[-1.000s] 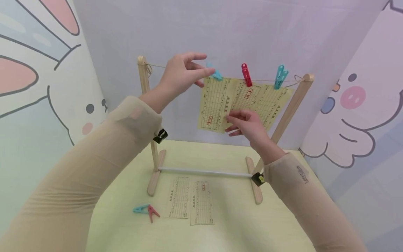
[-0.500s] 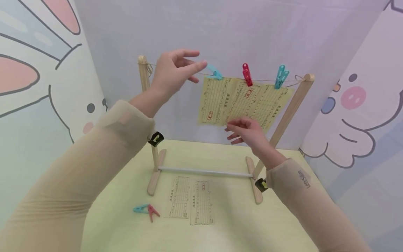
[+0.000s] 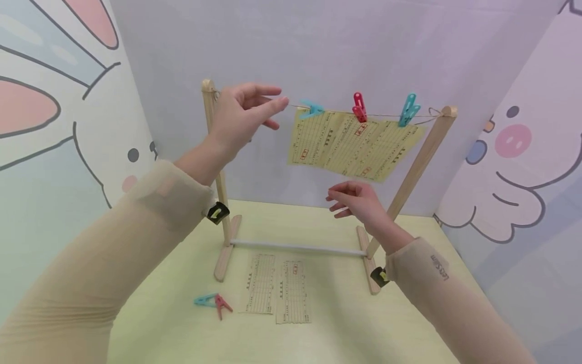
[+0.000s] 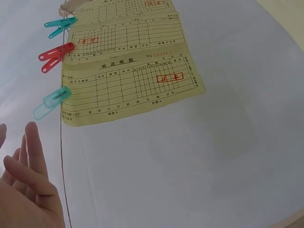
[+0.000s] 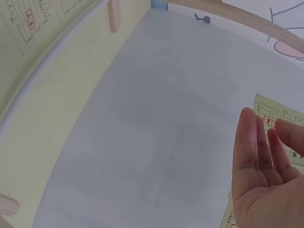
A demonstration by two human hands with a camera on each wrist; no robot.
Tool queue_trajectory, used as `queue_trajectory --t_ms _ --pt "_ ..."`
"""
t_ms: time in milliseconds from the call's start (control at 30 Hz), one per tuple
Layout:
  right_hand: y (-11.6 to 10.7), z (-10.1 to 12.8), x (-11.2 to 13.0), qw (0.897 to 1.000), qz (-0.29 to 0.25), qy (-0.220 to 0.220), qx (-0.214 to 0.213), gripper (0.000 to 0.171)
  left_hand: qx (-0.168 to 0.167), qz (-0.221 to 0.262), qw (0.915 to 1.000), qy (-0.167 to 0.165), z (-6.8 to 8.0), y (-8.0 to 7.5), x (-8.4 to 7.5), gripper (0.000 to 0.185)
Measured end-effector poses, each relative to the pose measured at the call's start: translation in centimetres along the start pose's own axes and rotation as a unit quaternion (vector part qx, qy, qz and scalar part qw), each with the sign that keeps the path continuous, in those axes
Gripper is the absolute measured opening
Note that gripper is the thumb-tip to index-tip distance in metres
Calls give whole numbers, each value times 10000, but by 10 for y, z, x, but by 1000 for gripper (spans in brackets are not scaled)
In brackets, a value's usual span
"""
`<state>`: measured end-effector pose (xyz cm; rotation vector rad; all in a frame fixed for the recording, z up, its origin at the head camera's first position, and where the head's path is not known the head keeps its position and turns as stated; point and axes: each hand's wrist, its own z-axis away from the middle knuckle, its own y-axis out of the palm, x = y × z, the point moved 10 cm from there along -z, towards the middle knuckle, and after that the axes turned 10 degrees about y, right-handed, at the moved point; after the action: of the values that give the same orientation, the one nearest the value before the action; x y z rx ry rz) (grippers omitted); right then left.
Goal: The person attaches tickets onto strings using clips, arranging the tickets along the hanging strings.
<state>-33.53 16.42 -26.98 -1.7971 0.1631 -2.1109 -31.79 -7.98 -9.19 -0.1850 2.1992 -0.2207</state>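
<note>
partly hidden behind the slack-fingered right hand (image 5: 268, 180), a receipt (image 5: 275, 109), left hand (image 3: 238, 115) spread

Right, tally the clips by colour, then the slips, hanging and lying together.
Red clips: 2
Blue-green clips: 3
Slips: 5
Total: 10

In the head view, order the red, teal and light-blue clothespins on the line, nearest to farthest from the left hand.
From the left hand:
1. Light-blue clothespin: right of the fingertips, leftmost of the three.
2. Red clothespin: farther right, in the middle.
3. Teal clothespin: rightmost, near the right post.
</note>
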Motion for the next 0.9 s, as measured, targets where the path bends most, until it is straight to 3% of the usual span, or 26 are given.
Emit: queue_trajectory --t_ms 433,900 --pt "5 -2 -20 9997 -87 -215 -92 35 33 53 9991 430 16 0 2 31" --pt "6 -5 -38 9994 -180 -232 -160 34 0 183 9982 570 37 -3 11 23"
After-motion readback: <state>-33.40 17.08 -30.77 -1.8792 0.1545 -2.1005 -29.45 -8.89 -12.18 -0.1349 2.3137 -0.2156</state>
